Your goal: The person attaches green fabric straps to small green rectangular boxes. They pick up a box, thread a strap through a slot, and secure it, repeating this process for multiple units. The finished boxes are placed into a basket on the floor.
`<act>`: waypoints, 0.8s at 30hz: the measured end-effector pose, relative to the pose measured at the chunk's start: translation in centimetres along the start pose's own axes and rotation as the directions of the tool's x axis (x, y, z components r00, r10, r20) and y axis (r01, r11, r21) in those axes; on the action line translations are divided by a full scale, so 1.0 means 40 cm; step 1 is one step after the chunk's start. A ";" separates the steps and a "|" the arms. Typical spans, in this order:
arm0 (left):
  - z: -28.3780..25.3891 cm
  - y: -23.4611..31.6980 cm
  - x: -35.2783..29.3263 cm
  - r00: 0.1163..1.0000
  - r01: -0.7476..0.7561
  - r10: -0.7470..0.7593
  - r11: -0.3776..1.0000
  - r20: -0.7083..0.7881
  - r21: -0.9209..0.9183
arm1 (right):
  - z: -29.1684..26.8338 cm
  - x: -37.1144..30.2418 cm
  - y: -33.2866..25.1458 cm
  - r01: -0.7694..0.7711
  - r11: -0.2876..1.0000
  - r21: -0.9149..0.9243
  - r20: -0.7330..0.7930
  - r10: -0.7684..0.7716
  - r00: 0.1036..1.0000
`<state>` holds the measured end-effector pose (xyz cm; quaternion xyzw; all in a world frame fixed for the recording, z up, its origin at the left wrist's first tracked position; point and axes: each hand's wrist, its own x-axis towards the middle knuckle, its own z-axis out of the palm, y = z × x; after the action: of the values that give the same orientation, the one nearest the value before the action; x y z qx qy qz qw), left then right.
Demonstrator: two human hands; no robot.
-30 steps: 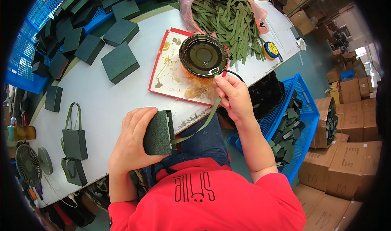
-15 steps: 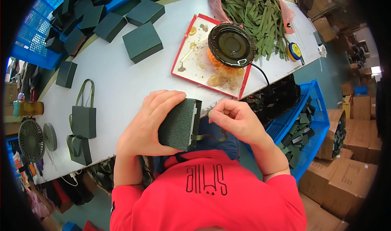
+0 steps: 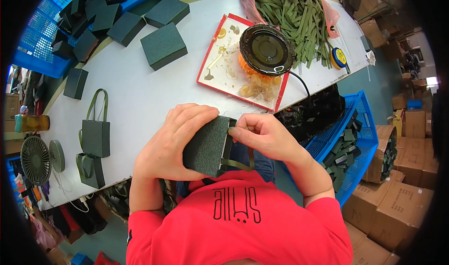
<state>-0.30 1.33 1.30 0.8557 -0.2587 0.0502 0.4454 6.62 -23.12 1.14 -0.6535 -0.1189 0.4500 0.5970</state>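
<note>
My left hand (image 3: 173,141) grips a small dark green paper bag (image 3: 206,147) held close to my chest, above my red shirt. My right hand (image 3: 262,136) presses a green ribbon strip (image 3: 238,164) against the bag's open top edge; the strip loops down below the bag. A round black glue pot (image 3: 265,48) stands on a red-rimmed tray (image 3: 213,59) farther out on the white table (image 3: 140,96).
A pile of green ribbon strips (image 3: 294,17) in a pink bag lies at the table's far right. Flat green boxes (image 3: 163,44) sit at the far left, finished handled bags (image 3: 96,134) at the left. Blue crates (image 3: 346,139), cardboard cartons (image 3: 397,209) and a small fan (image 3: 35,160) surround.
My right hand left the glue pot with the ribbon and came back to the bag. Both hands now hold the bag together, closer to my chest.
</note>
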 end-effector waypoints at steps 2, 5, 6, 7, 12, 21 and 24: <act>0.000 0.003 0.003 1.000 -0.014 0.014 1.000 -0.004 0.006 | -0.002 0.003 0.002 0.004 1.000 -0.017 -0.003 -0.005 1.000; 0.003 0.009 0.003 1.000 -0.026 0.026 0.999 -0.002 0.032 | -0.004 0.007 0.005 0.007 0.998 -0.067 -0.002 -0.008 1.000; 0.003 0.011 0.004 1.000 -0.027 0.027 0.998 0.010 0.051 | -0.008 0.009 0.006 0.001 0.995 -0.104 0.008 0.000 1.000; 0.004 0.013 0.004 0.999 -0.029 0.028 0.997 0.023 0.070 | -0.011 0.010 0.008 -0.006 0.990 -0.142 0.018 0.008 1.000; 0.006 0.015 0.006 0.998 -0.023 0.016 0.992 0.055 0.123 | -0.012 0.024 0.037 -0.002 0.994 -0.106 0.040 0.006 0.999; -0.001 -0.007 -0.009 1.000 0.014 -0.014 1.000 0.004 0.015 | -0.036 0.012 0.032 0.111 0.993 0.045 0.060 -0.113 0.992; 0.004 -0.006 0.000 0.999 0.014 -0.015 0.999 0.032 0.033 | -0.013 0.016 0.044 0.135 0.990 -0.049 -0.007 -0.136 0.991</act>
<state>-0.20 1.28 1.04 0.8654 -0.2589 0.0374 0.4274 6.69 -23.46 -0.76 -0.6603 -0.1707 0.4022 0.6108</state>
